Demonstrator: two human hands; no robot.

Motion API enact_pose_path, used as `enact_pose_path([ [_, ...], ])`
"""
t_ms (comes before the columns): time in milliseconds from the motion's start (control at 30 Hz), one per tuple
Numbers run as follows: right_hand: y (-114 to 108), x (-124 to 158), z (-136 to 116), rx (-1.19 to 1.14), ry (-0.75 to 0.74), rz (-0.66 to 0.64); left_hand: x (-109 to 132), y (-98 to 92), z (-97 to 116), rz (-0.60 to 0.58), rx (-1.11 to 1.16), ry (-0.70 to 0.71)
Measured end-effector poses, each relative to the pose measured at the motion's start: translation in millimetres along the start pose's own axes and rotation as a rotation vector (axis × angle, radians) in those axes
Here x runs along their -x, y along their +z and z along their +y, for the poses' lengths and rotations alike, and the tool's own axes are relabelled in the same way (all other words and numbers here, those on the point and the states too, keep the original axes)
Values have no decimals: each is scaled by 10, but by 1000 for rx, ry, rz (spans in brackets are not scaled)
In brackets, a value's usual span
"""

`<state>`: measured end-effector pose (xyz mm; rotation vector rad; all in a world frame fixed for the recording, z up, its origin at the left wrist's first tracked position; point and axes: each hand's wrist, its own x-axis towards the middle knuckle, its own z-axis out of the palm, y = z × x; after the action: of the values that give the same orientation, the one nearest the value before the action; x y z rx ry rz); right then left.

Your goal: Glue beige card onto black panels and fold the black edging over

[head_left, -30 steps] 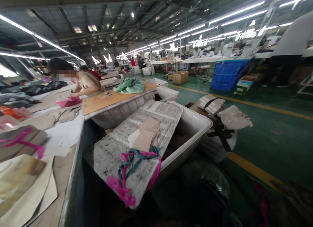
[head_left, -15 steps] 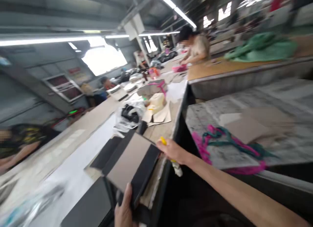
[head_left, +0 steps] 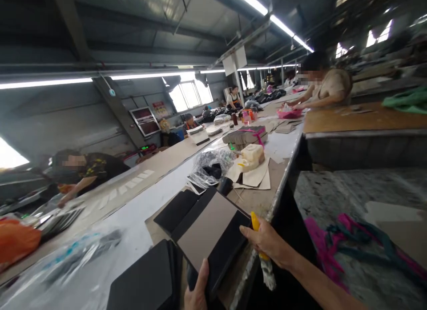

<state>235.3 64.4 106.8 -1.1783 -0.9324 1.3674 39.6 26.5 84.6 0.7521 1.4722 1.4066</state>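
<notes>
Pinching the near edge of a panel (head_left: 208, 227), the left hand (head_left: 196, 285) has its thumb laid on top; its fingers are mostly hidden beneath. The panel is black with a tan band across the middle, and it sits at the near end of the counter (head_left: 279, 170). Whether it lies flat or is slightly raised, I cannot tell.

At the panel's right corner, the right hand (head_left: 265, 241) is closed around the yellow handle of a brush (head_left: 267, 272). The brush points down, its whitish end hanging past the counter's edge, to the right of the panel. One fingertip reaches the panel's corner — touching or just beside it, I cannot tell which.

Left of the panel, toward the near side, lies a stack (head_left: 143, 274) of dark pieces with rounded corners. Just beyond the panel's far left side is a black flap (head_left: 176, 210); a black cylinder (head_left: 225, 185) stands close behind its far corner. Farther beyond the panel are a clear bag (head_left: 215, 161) with something black inside, a yellowish jug (head_left: 252, 157) on pale sheets (head_left: 258, 179), and a grey-brown bundle (head_left: 245, 138) tied with pink ribbon.

Well to the right of the panel, pink and teal strips (head_left: 350, 239) lie on a stained board (head_left: 333, 190). Far beyond the panel, a co-worker (head_left: 332, 85) leans over a pink basin (head_left: 289, 114).
</notes>
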Motion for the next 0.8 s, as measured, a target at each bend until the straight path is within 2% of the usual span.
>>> enact_pose_path([
  [67, 34, -68, 29, -38, 9, 14, -28, 6, -24, 8, 11, 31],
  [300, 131, -108, 45, -99, 8, 65, 117, 251, 85, 78, 294, -240],
  [400, 199, -55, 74, -86, 23, 8, 141, 300, 89, 94, 355, -240],
  [467, 227, -47, 103, -71, 39, -15, 141, 306, 69, 91, 338, -231],
  [600, 217, -145, 164, -62, 81, 44, 114, 294, 29, 110, 329, -217],
  [733, 115, -298, 184, -53, 103, 110, 67, 231, 11, 33, 357, -234],
  [800, 37, -343, 178, -50, 122, 93, 46, 168, -2, -15, 367, -280],
])
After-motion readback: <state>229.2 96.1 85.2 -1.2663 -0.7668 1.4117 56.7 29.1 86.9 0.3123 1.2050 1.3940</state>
